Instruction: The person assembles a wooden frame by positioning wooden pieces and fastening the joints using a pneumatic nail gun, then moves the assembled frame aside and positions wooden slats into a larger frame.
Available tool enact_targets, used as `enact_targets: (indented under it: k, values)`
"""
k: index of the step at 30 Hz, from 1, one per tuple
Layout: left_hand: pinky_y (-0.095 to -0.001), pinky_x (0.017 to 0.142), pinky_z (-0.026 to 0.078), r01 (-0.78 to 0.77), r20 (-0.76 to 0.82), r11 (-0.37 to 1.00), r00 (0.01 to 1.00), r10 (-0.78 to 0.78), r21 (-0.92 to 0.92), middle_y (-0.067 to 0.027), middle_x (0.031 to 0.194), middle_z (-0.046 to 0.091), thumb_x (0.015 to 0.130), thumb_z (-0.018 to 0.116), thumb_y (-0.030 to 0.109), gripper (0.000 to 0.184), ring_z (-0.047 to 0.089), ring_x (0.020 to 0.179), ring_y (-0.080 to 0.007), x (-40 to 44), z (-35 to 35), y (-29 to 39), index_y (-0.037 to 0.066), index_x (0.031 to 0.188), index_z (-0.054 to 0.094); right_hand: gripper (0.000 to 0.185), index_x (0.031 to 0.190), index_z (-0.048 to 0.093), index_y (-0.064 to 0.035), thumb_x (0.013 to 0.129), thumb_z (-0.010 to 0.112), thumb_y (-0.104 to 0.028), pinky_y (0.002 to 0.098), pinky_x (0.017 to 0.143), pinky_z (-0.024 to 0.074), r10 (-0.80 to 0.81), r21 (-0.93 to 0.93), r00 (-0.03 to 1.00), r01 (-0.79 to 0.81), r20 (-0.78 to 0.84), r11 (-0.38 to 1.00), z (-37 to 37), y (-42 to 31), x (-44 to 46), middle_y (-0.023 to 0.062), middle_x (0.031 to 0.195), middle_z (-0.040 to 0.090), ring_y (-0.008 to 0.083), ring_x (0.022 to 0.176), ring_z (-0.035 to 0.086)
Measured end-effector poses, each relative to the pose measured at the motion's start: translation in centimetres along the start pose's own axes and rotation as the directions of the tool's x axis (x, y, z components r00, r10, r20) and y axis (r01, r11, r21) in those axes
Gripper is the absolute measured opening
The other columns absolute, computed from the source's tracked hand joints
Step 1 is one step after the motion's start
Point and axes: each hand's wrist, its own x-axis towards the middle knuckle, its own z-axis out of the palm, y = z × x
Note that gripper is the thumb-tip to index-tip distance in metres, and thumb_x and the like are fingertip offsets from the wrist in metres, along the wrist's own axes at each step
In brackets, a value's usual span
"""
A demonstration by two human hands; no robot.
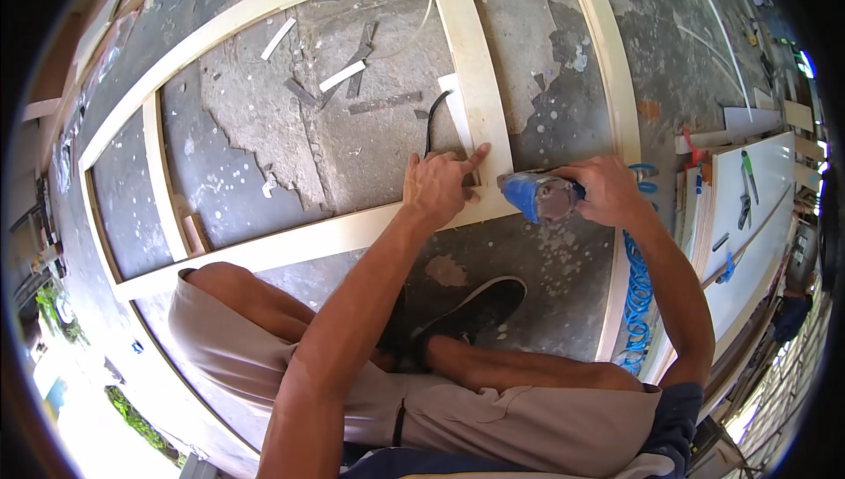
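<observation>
A pale wooden frame (352,226) lies on the floor in front of me, with a wide crosspiece (473,48) meeting its near rail. My left hand (437,187) grips the frame at this joint; one digit stretches onto the crosspiece and the other fingers are partly hidden. My right hand (607,190) is shut around a blue nail gun (539,197). The gun's nose points left, close to the right edge of the joint; I cannot tell whether it touches. A white strip (457,114) and a black cord (430,123) lie beside the crosspiece, just beyond my left hand.
A blue coiled air hose (637,294) runs down at the right. Several dark and white offcuts (343,75) lie on the patchy floor inside the frame. Stacked white-topped boards (753,215) with green-handled pliers (748,178) stand at the right. My shoe (480,307) is near the rail.
</observation>
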Motion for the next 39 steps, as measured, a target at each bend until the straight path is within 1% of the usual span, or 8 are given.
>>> enact_targets:
  k: [2, 3, 11, 18, 24, 29, 35, 39]
  values:
    - [-0.0606, 0.111, 0.034, -0.004, -0.017, 1.0, 1.0, 0.004, -0.003, -0.004, 0.108, 0.067, 0.078, 0.08, 0.033, 0.079, 0.063, 0.113, -0.0259, 0.0, -0.1, 0.1, 0.043, 0.148, 0.044, 0.047, 0.111, 0.073, -0.0108, 0.065, 0.075, -0.006, 0.045, 0.08, 0.053, -0.009, -0.021, 1.0, 0.009, 0.001, 1.0, -0.2, -0.3, 0.0, 0.0114, 0.093, 0.073, 0.0339, 0.09, 0.068]
    - [-0.0606, 0.111, 0.034, -0.024, 0.006, 0.999, 1.0, 0.024, -0.049, -0.004, 0.108, 0.067, 0.078, 0.08, 0.033, 0.079, 0.063, 0.113, -0.0259, -0.2, 1.0, 1.5, 0.043, 0.148, 0.044, 0.047, 0.111, 0.073, -0.0108, 0.065, 0.075, -0.006, 0.045, 0.08, 0.053, 0.022, -0.037, 0.999, -0.02, 0.045, 0.999, -0.8, 0.0, -1.7, 0.0114, 0.093, 0.073, 0.0339, 0.09, 0.068]
    - [-0.0582, 0.104, 0.038, -0.036, -0.025, 0.999, 0.999, 0.036, -0.011, -0.003, 0.106, 0.068, 0.078, 0.081, 0.033, 0.08, 0.064, 0.108, -0.0253, 0.1, 0.6, 0.7, 0.043, 0.148, 0.044, 0.047, 0.112, 0.073, -0.0106, 0.065, 0.077, -0.007, 0.0442, 0.082, 0.0529, 0.013, -0.024, 1.0, -0.013, 0.014, 1.0, -0.2, 0.1, -0.8, 0.0108, 0.095, 0.074, 0.0331, 0.092, 0.068]
    - [-0.0572, 0.105, 0.038, -0.039, -0.039, 0.999, 0.999, 0.038, -0.021, -0.0033, 0.104, 0.068, 0.078, 0.08, 0.033, 0.079, 0.065, 0.106, -0.0252, 0.0, 0.6, 0.3, 0.042, 0.148, 0.045, 0.047, 0.112, 0.073, -0.0107, 0.065, 0.078, -0.006, 0.0442, 0.083, 0.0528, 0.032, -0.015, 0.998, -0.031, 0.054, 0.999, -0.4, -0.5, -0.2, 0.011, 0.097, 0.074, 0.0331, 0.093, 0.068]
    - [-0.0559, 0.105, 0.038, -0.042, -0.059, 0.999, 0.997, 0.042, 0.007, -0.0034, 0.102, 0.067, 0.079, 0.08, 0.035, 0.078, 0.065, 0.105, -0.0246, 0.0, 0.6, 0.1, 0.043, 0.148, 0.045, 0.046, 0.111, 0.073, -0.0103, 0.065, 0.077, -0.006, 0.0448, 0.082, 0.053, 0.012, -0.03, 1.0, -0.012, 0.019, 0.999, -0.2, -0.5, -0.1, 0.012, 0.096, 0.074, 0.0344, 0.092, 0.068]
    - [-0.0577, 0.105, 0.038, -0.03, -0.038, 0.999, 0.999, 0.031, 0.024, -0.0037, 0.101, 0.067, 0.079, 0.08, 0.034, 0.078, 0.065, 0.104, -0.0246, -0.1, 0.0, 0.2, 0.043, 0.148, 0.045, 0.043, 0.107, 0.075, -0.0096, 0.064, 0.074, -0.005, 0.0454, 0.081, 0.0533, -0.011, 0.022, 1.0, 0.011, -0.028, 1.0, 0.0, 0.0, 0.0, 0.0133, 0.094, 0.073, 0.035, 0.09, 0.068]
    - [-0.0604, 0.107, 0.037, -0.039, -0.034, 0.999, 0.999, 0.039, 0.0, -0.0042, 0.1, 0.067, 0.079, 0.08, 0.033, 0.078, 0.065, 0.104, -0.0259, 0.0, 0.2, -0.1, 0.044, 0.148, 0.044, 0.044, 0.107, 0.075, -0.0109, 0.064, 0.071, -0.005, 0.0455, 0.08, 0.0537, 0.039, -0.011, 0.999, -0.04, -0.034, 0.999, -0.4, 0.2, -0.6, 0.0132, 0.095, 0.074, 0.035, 0.09, 0.068]
    - [-0.0612, 0.107, 0.036, -0.04, -0.037, 0.999, 0.999, 0.04, -0.001, -0.0043, 0.1, 0.067, 0.079, 0.08, 0.033, 0.079, 0.065, 0.104, -0.026, 0.0, 0.3, -0.2, 0.044, 0.148, 0.044, 0.045, 0.108, 0.075, -0.0116, 0.064, 0.071, -0.005, 0.0455, 0.08, 0.0539, 0.017, -0.009, 0.999, -0.017, -0.039, 1.0, 0.0, 0.4, -0.5, 0.013, 0.095, 0.074, 0.035, 0.09, 0.068]
